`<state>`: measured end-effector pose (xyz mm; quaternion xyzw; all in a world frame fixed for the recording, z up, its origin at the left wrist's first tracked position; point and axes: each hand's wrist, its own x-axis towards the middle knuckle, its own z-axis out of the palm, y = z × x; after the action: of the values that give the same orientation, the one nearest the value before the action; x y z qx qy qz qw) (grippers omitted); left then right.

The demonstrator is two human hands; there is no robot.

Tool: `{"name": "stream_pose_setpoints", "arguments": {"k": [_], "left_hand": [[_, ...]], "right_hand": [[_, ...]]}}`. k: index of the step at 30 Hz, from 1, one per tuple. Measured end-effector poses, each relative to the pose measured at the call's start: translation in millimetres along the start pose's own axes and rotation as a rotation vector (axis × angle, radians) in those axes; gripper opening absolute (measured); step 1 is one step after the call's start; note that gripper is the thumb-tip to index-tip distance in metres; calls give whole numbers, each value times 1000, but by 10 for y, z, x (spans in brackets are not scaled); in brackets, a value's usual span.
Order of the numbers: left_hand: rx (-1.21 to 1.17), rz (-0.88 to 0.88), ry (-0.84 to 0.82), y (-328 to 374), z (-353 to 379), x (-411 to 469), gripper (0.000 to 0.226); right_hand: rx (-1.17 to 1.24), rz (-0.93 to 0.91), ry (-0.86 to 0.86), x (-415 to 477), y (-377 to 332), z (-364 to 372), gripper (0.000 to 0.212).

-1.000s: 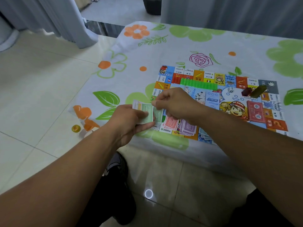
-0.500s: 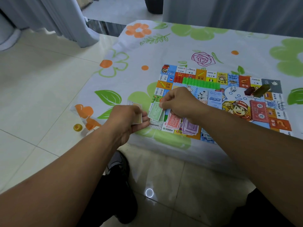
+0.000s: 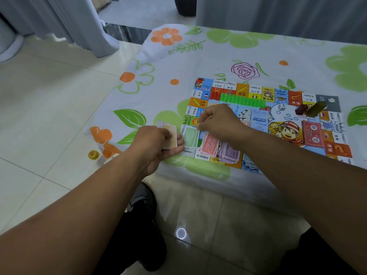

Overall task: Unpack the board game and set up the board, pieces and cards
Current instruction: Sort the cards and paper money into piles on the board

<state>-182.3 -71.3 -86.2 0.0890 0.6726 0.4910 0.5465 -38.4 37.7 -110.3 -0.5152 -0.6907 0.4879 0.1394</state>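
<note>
Gripping unsorted notes point(image 3: 172, 135), L hand point(image 3: 153, 143) sits beside board point(image 3: 260, 120); R hand point(image 3: 220, 122) curls at green pile point(image 3: 190, 138), pinch unclear. Sorting money, prob.; next needs top note peeled, matched.

Floral tablecloth point(image 3: 198, 62), tiled floor point(image 3: 49, 92), curtains point(image 3: 79, 20)

Pale glossy tiles point(image 3: 49, 108) cover the floor across the left and bottom of the frame, and a bright ring of reflected light point(image 3: 181, 233) sits at lower centre. A table under a white cloth point(image 3: 198, 56) printed with green and orange flowers fills the upper right. Grey curtains hang at upper left point(image 3: 79, 22) and upper right point(image 3: 278, 12), with a dark pot point(image 3: 186, 6) between them at top centre.
</note>
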Motion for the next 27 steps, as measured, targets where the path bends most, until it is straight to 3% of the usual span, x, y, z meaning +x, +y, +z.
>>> {"name": "stream_pose_setpoints", "arguments": {"k": [9,16,27], "left_hand": [[25,24,-128,-4,226,-51,16],[46,3,-200,-44,525,-73,26],[101,-61,-264,-143,1052,-141,16]], "right_hand": [[193,-25,-103,-180,-54,-152,23],[174,-10,-58,-300,70,-464,9],[79,108,77,-597,448,-1194,5]]}}
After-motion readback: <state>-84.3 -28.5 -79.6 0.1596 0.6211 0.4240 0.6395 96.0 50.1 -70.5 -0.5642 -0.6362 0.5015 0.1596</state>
